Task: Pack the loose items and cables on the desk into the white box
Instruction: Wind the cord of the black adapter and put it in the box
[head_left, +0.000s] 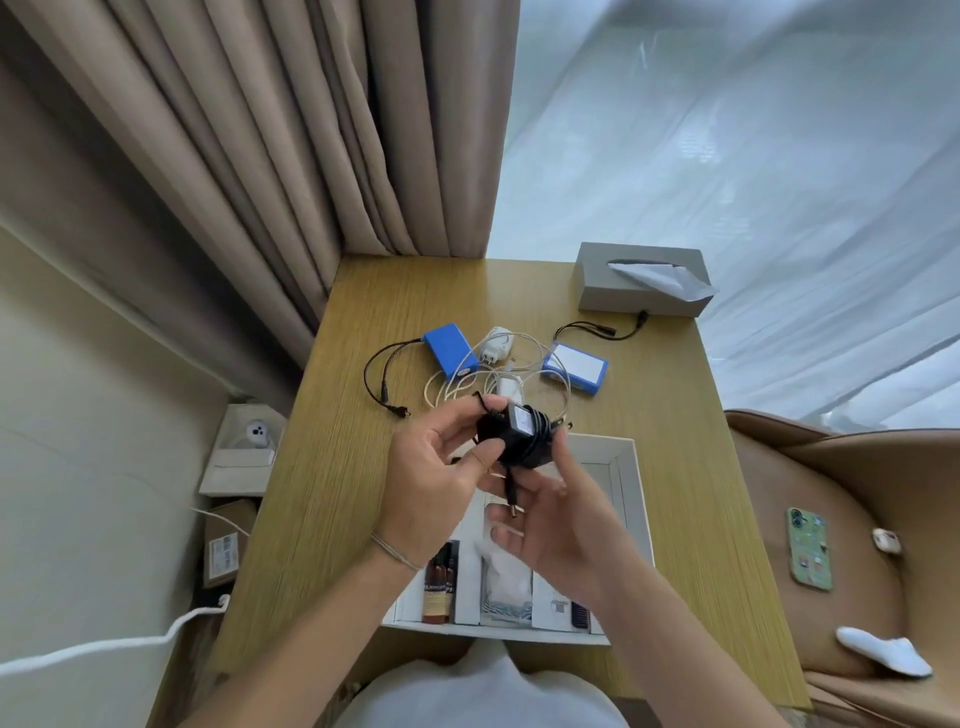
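Black power adapter (514, 434) with its cord wound round the body sits held above the table (322, 519), just over the far edge of the white box (626, 467). Left hand (441, 483) is curled round the adapter's left end, fingers closed on it. Right hand (561, 525) is half open, index finger against the right end of the coil, the loose barrel plug (511, 504) dangling over its palm.

Handling, as a judgement: rigid plastic brick, probably light to moderate; the cord is springy and will likely unwind if only the body is gripped. Best to pinch across brick and coil together and tuck the plug in before release.

Unpacked at 12 o'clock from the hands: white cable tangle (498, 379) with white plug (496, 345), soft and snaggy, so gather it as a bunch. Two blue battery packs (449, 351) (574, 369) look stiff; grip the bodies, not the thin black leads.
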